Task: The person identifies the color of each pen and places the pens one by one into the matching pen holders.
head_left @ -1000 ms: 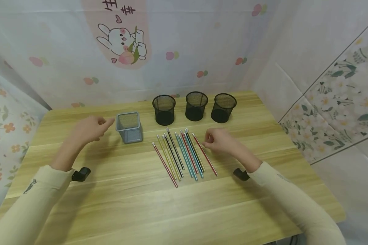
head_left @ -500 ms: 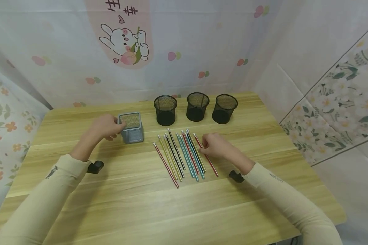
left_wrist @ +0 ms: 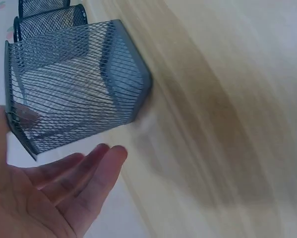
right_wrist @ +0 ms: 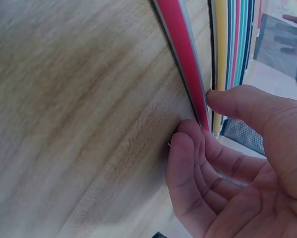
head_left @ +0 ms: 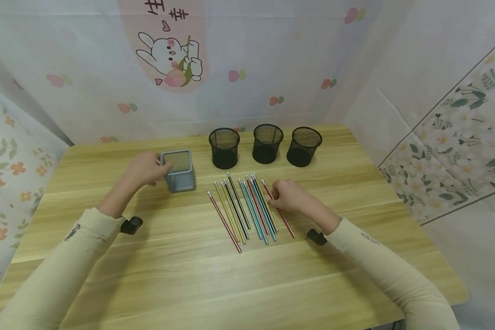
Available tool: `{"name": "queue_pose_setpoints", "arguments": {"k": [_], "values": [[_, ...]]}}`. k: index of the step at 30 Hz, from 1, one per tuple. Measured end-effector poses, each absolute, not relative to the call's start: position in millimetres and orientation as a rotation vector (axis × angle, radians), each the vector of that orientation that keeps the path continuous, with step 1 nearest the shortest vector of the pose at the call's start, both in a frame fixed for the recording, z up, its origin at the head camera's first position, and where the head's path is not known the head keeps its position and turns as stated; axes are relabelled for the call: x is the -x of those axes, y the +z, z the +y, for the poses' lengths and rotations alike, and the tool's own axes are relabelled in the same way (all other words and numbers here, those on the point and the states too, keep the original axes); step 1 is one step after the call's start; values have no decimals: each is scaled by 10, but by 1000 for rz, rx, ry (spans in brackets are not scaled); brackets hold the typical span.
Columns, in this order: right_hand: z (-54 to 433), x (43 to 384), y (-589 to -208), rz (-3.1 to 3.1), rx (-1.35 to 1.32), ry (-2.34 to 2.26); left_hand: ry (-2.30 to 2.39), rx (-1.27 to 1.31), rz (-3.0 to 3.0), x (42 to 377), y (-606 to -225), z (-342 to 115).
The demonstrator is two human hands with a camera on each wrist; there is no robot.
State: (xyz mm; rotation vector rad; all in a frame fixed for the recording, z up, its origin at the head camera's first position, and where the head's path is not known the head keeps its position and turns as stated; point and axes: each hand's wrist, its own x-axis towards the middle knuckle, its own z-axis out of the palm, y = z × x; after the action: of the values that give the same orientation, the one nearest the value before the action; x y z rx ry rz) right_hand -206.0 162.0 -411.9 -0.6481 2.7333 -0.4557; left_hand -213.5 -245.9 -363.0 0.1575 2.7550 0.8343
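In the head view, a square grey mesh pen holder (head_left: 181,179) stands upright on the left part of the table. My left hand (head_left: 145,169) holds its near-left rim, one fingertip inside the wall; in the left wrist view the other fingers (left_wrist: 96,186) extend loosely outside, apart from the mesh. My right hand (head_left: 294,197) pinches the rightmost red pencil (head_left: 287,223) near its eraser end, and the pencil lies on the table. The thumb (right_wrist: 237,101) is on one side of it, curled fingers on the other. Several yellow, black, blue and red pencils (head_left: 241,211) lie side by side leftward.
Three round black mesh cups, left (head_left: 224,156), middle (head_left: 266,151) and right (head_left: 301,156), stand in a row behind the pencils. A patterned curtain (head_left: 251,59) hangs behind the wooden table (head_left: 189,284).
My left hand has moved right from beside the grey pen holder onto its rim. The right hand has shifted slightly to the red pencil and now pinches it.
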Motion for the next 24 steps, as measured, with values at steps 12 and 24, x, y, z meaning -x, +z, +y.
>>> {"name": "queue_pose_setpoints", "arguments": {"k": [12,24], "values": [[1602,2091,-4103,2720,631,-429,1185,-323,2633,2133,-3908,-2586],[1697,2162,-4112,2620,639,-612,1504,-414,2531,2165,-4044,-2579]]}}
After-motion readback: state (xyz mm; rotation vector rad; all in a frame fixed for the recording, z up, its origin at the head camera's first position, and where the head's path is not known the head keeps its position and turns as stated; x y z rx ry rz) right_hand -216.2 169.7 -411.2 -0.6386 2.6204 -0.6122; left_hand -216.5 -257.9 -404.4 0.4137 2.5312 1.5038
